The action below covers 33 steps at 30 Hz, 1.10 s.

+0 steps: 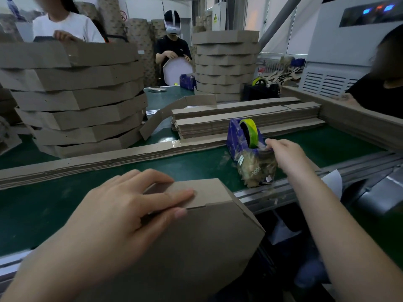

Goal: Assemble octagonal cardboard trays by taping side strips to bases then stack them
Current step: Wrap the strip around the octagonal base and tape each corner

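Tray is light, bendable cardboard; your flat left hand presses its seam, right hand pinches tape at the dispenser.

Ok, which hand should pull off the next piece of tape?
Right. The right hand is at the cutter end of the tape dispenser, while the left hand lies flat on the tray, pressing its side strip down.

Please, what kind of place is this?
Probably a packaging workshop or factory: tall stacks of cardboard trays stand on a green conveyor belt, flat side strips lie piled near a tape dispenser, and another person holds an octagonal base.
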Available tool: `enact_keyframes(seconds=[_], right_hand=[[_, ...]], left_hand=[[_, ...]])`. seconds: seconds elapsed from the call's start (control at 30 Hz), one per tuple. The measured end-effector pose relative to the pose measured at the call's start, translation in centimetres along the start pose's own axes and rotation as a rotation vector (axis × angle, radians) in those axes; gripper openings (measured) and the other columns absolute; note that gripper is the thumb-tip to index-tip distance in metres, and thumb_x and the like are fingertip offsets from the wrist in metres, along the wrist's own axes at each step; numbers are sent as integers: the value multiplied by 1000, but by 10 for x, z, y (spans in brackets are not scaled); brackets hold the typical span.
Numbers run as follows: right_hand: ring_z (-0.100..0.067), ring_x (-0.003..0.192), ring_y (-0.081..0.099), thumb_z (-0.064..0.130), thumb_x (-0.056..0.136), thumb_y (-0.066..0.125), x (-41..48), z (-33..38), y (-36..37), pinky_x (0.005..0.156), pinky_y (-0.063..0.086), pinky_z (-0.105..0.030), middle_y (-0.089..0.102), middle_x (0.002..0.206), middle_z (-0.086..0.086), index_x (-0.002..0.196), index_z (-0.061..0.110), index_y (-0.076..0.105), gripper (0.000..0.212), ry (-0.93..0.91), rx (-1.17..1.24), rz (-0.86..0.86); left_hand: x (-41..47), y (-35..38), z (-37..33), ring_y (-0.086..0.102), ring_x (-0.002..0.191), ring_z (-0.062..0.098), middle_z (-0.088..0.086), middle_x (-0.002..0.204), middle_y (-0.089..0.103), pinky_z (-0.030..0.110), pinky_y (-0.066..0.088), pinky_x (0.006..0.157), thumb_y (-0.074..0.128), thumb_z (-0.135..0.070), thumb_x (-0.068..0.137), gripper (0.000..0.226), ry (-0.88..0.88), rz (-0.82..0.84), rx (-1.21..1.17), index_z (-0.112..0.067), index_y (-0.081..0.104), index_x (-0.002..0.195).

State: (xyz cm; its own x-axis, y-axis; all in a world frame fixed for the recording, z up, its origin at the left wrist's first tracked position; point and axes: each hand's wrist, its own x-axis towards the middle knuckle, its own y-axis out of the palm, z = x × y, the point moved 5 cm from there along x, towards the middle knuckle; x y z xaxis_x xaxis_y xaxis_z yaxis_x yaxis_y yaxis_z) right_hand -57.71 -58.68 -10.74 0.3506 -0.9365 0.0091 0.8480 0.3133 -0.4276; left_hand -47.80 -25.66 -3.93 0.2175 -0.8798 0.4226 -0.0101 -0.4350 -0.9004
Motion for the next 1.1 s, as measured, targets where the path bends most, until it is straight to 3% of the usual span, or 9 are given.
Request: enact_keyframes(seconds=[0.07, 0.17, 0.37, 0.5, 0.6, 0.7, 0.8, 0.87, 1.1], right_hand=[[-11, 74, 50, 44, 88, 61, 0, 2, 5, 59, 34, -29, 61, 83, 5, 76, 28, 64, 20, 29, 102, 14], [-13, 68, 48, 37, 83, 69, -1, 4, 7, 54, 32, -29, 61, 79, 4, 77, 23, 70, 16, 66, 136, -19], [0, 27, 44, 20, 81, 74, -10, 6, 7, 30, 30, -13, 59, 62, 5, 77, 11, 74, 9, 218, 576, -6], [-4, 49, 38, 19, 80, 69, -18, -4, 7, 52, 32, -18, 59, 58, 11, 59, 19, 75, 22, 159, 701, -26], [-8, 57, 39, 7, 78, 61, -30, -20, 10, 65, 36, -23, 53, 64, 3, 53, 16, 68, 28, 34, 843, -43], [-12, 68, 45, 3, 79, 63, -37, -31, 9, 73, 38, -26, 48, 82, -4, 64, 5, 60, 15, -88, 656, -105], [1, 77, 47, 13, 84, 70, -38, -31, 0, 66, 35, -15, 42, 93, 3, 65, 6, 57, 23, -223, 195, -221], [6, 75, 46, 17, 86, 68, -43, -27, -4, 61, 36, -18, 40, 98, 3, 66, 10, 60, 22, -303, 5, -318], [-7, 65, 44, 25, 91, 63, -56, -22, -11, 53, 34, -27, 42, 109, -1, 77, 13, 66, 18, -226, -206, -362]], left_hand=[[0, 0, 0, 64, 90, 13, -18, 107, 63, 37, 56, 63, 39, -56, 91, 37, 2, -6, 1, -50, 66, 115], [0, 1, 0, 64, 90, 12, -19, 108, 62, 38, 56, 64, 39, -57, 90, 37, 2, -15, 4, -51, 66, 115], [0, 1, 2, 64, 90, 11, -21, 108, 62, 37, 55, 64, 39, -57, 91, 36, -7, -16, -2, -51, 66, 115], [1, 3, 4, 63, 91, 11, -21, 109, 61, 37, 55, 65, 38, -58, 91, 37, -11, -2, 4, -52, 65, 116], [2, 3, 4, 63, 91, 10, -22, 110, 61, 37, 55, 65, 38, -58, 91, 37, -11, 3, 4, -53, 64, 116], [3, 3, 4, 63, 92, 10, -22, 110, 61, 37, 55, 66, 38, -58, 91, 37, -10, -5, 4, -52, 65, 116], [3, 2, 4, 64, 91, 11, -20, 109, 62, 36, 55, 64, 39, -56, 91, 37, -4, -11, 14, -50, 66, 116], [3, 2, 5, 64, 92, 11, -20, 110, 62, 37, 55, 64, 39, -56, 91, 37, -5, -15, 9, -50, 66, 116], [4, 2, 9, 62, 100, 6, -25, 112, 61, 37, 55, 72, 42, -59, 88, 37, -28, -48, -57, -49, 68, 112]])
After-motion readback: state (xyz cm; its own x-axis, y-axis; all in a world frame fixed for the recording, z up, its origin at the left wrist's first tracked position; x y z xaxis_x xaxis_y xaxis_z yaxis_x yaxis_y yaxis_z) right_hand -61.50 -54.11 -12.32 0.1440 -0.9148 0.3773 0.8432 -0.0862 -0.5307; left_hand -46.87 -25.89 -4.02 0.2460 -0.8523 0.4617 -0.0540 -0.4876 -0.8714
